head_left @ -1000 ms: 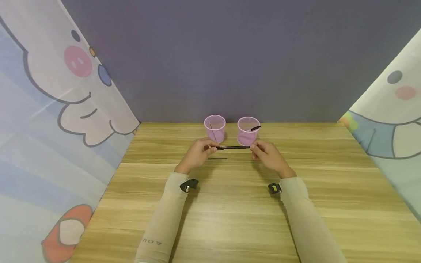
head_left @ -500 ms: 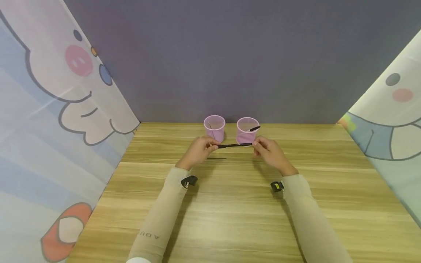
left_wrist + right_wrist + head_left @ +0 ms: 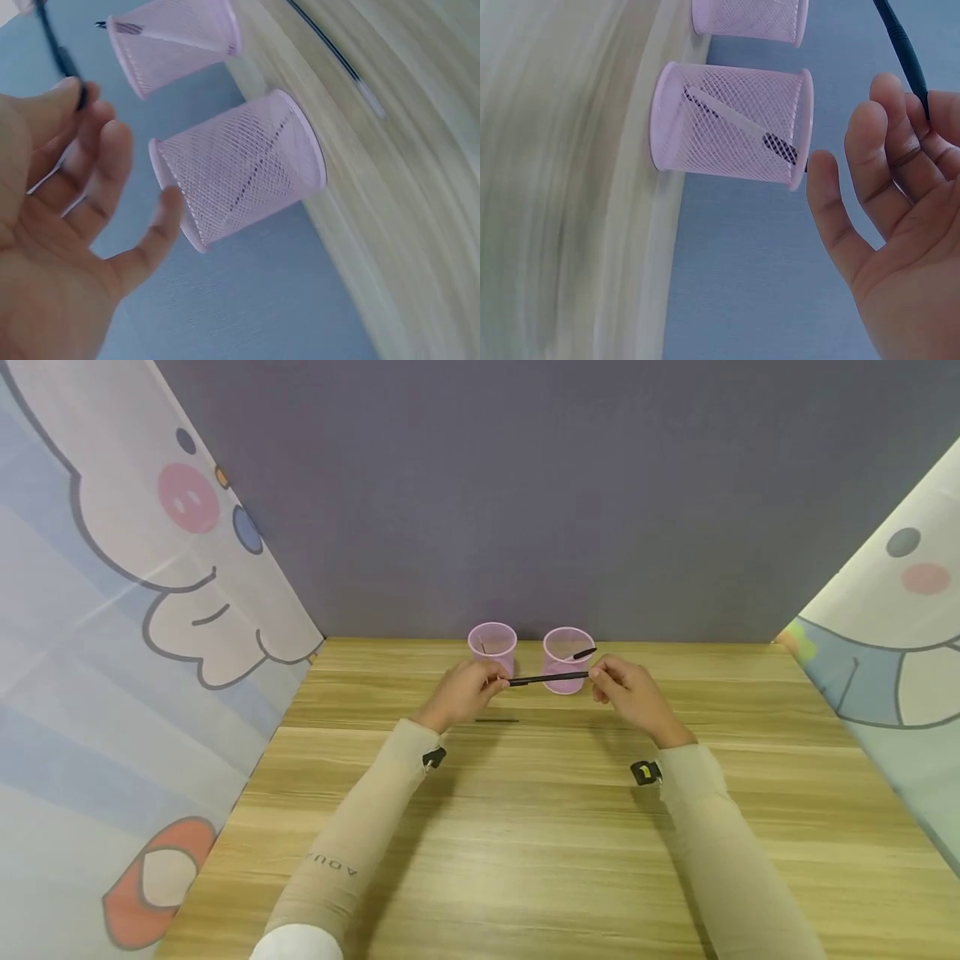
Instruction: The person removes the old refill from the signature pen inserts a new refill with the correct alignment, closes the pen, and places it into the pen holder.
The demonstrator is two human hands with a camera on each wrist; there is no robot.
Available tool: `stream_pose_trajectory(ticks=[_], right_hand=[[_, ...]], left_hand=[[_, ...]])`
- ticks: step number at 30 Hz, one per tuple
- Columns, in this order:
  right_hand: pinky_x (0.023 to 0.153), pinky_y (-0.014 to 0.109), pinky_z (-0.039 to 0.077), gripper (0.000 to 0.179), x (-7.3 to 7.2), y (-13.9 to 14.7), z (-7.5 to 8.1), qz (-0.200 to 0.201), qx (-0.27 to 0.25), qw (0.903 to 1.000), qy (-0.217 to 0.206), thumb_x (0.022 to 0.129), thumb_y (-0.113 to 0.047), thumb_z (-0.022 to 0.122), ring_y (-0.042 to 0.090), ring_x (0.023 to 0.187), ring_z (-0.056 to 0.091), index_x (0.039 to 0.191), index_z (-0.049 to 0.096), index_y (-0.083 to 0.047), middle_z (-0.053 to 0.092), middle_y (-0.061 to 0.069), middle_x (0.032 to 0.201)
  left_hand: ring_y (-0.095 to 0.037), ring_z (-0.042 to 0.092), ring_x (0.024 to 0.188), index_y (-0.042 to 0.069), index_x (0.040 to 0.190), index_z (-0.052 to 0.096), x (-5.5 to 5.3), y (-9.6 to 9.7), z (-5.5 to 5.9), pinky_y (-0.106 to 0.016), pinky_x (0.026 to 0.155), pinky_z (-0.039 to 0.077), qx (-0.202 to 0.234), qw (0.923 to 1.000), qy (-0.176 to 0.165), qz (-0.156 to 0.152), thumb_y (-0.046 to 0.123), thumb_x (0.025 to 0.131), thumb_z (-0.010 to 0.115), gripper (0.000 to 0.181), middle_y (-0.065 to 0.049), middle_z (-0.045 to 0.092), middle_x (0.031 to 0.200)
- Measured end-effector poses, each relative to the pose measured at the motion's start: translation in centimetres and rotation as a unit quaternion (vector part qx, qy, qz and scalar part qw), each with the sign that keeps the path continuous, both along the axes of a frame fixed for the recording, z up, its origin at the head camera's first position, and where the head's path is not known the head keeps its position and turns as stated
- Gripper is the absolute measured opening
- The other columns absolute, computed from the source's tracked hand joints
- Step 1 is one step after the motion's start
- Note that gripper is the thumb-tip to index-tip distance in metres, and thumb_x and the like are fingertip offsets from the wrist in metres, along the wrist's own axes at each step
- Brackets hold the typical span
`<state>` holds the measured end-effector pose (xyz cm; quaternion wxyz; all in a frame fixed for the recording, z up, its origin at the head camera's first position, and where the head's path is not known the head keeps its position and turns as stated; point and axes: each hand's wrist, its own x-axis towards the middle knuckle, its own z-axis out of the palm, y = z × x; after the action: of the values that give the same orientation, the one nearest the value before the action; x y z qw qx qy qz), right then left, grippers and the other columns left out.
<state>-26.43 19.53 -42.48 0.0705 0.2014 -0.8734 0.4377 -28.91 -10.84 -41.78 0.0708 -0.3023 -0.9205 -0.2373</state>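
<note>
A black pen [image 3: 551, 678] is held level above the table in the head view, in front of two pink mesh cups. My left hand [image 3: 465, 689] pinches its left end between thumb and fingers, and my right hand [image 3: 632, 695] pinches its right end. Behind my left hand, partly covered by it, stands the left cup [image 3: 244, 169], which has a thin dark stick inside. The right cup [image 3: 731, 124] contains a pale-barrelled pen [image 3: 735, 116] with a dark end at the rim. On the table lies a thin refill [image 3: 330, 45], dark with a clear end.
The wood-grain table [image 3: 525, 827] runs back to a grey wall [image 3: 525, 502]. Cartoon-printed sheets [image 3: 67, 693] flank it on both sides. A small black wrist device [image 3: 645, 772] sits on the right cuff.
Both hands have risen slightly away from me and shifted a little right, carrying the black pen between them. It now tilts up slightly at the right. The cups and refill stay put.
</note>
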Motion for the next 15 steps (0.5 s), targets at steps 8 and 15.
stream_pose_trajectory(ticks=[8,15], right_hand=[[0.062,0.025,0.047,0.021,0.0,0.5,0.9,-0.010,0.005,0.9999,0.001,0.109,-0.019,0.051,0.018,0.070,0.058,0.096,0.063,-0.007,0.066,0.014,0.079],[0.061,0.022,0.046,0.023,-0.3,0.9,1.5,-0.016,0.005,0.9994,0.031,0.108,-0.018,0.051,0.011,0.067,0.057,0.093,0.063,-0.005,0.065,0.009,0.075]], left_hand=[[-0.013,0.062,0.076,0.016,0.108,0.073,-0.3,0.0,0.2,-0.035,0.072,0.052,-0.027,0.9974,0.066,-0.010,0.025,0.100,0.067,0.014,0.004,0.072,0.090],[-0.017,0.065,0.077,0.014,0.102,0.074,-0.3,-0.2,0.6,-0.039,0.074,0.054,-0.033,0.9960,0.083,0.001,0.025,0.101,0.066,0.014,0.002,0.073,0.089]])
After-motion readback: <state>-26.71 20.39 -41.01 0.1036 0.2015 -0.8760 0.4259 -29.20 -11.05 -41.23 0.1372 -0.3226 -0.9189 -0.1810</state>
